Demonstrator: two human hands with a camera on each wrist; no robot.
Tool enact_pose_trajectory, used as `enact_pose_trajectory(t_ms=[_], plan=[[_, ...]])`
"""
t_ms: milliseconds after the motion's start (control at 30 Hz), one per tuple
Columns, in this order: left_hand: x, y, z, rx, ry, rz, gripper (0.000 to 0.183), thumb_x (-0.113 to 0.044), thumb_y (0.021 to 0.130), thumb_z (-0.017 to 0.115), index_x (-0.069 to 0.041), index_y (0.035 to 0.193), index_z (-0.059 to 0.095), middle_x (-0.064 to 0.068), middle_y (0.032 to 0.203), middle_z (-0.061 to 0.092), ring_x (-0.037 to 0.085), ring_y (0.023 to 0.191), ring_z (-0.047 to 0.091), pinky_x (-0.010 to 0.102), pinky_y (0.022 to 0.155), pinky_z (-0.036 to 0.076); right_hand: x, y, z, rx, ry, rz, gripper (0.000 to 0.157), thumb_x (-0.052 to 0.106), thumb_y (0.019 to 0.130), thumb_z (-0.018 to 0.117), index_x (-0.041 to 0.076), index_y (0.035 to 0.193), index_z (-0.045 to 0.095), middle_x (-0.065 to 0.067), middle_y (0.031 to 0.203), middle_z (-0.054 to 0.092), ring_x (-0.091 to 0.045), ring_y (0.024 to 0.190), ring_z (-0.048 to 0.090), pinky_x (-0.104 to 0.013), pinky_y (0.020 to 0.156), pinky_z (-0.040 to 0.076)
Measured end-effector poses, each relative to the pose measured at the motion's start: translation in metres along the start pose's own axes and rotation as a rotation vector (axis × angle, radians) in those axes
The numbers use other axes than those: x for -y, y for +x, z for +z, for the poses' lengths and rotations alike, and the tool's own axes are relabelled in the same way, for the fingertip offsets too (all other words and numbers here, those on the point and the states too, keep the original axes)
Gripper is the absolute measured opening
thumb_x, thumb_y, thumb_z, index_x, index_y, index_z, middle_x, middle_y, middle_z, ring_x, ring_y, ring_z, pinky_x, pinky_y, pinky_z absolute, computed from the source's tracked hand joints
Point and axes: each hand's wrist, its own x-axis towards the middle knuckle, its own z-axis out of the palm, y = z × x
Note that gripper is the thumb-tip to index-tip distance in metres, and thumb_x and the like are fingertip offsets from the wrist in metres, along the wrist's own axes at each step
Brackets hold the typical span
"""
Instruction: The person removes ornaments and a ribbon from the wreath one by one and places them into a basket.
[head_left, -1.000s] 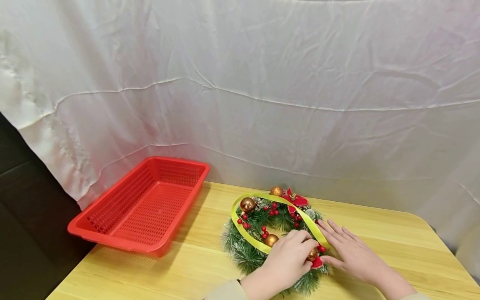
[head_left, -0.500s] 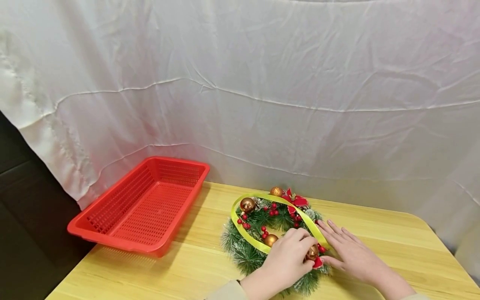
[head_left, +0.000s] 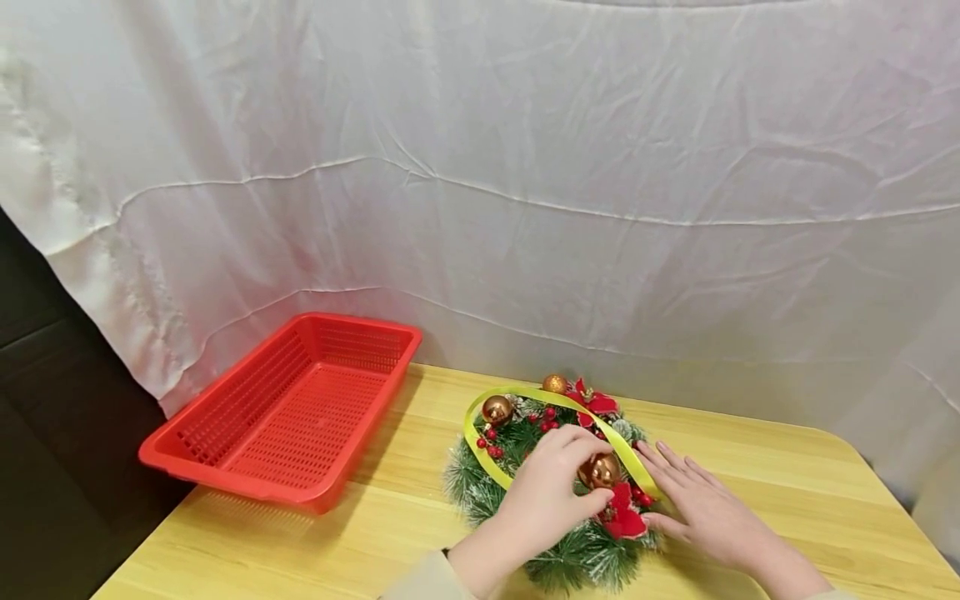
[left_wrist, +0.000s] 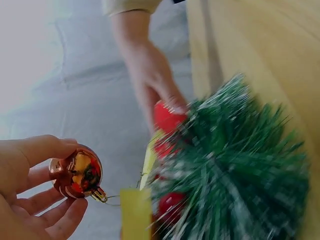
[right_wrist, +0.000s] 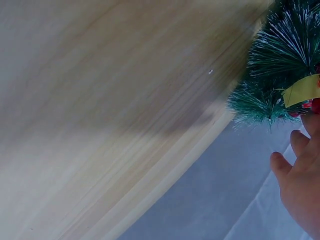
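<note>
A green Christmas wreath (head_left: 570, 562) with frosted tips lies on the table, bearing copper balls, red berries and red poinsettias (head_left: 622, 512). My left hand (head_left: 543, 483) is over its near part and pinches a shiny copper Christmas ball (left_wrist: 77, 172) between thumb and fingers. In the left wrist view, the ball's gold cap and thin wire loop point toward the wreath. A yellow ribbon (head_left: 487, 462) loops over the wreath. My right hand (head_left: 705, 504) rests with fairly straight fingers at the wreath's right edge, beside the ribbon; only part of it shows in the right wrist view.
A red perforated plastic basket (head_left: 360, 446) stands at the left of the wooden table (head_left: 810, 492). Behind the table hangs a pale, creased curtain (head_left: 570, 167). Another copper ball (head_left: 497, 409) and a glittery one (head_left: 555, 383) sit on the wreath's far side.
My left hand has shifted left and up from the wreath's near right part with the copper ball, uncovering the near poinsettia. My right hand stays in place.
</note>
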Motion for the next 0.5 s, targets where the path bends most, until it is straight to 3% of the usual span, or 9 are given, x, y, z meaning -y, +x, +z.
enact_pose_trajectory(t_ms=[267,500], plan=[[0.021,0.001,-0.024,-0.121,-0.344,-0.098,0.042,-0.013,0.076,0.081,-0.016,0.115,0.066,-0.006,0.112,0.058,0.006,0.095,0.055,0.021,0.078,0.05,0.001,-0.001,0.0,0.011,0.003,0.002,0.078,0.054,0.089,0.057,0.011,0.149,0.032,-0.011,0.151,0.033,-0.01,0.142,0.006,-0.015,0.108,-0.009],[0.042,-0.003,-0.045,-0.146,-0.499,-0.208,0.041,-0.009,0.074,0.082,-0.011,0.112,0.067,0.002,0.106,0.059,0.018,0.094,0.059,0.03,0.078,0.053,0.002,0.0,-0.002,0.022,0.01,0.0,0.078,0.054,0.09,0.056,0.01,0.15,0.031,-0.011,0.152,0.032,-0.011,0.142,0.006,-0.015,0.107,-0.01]])
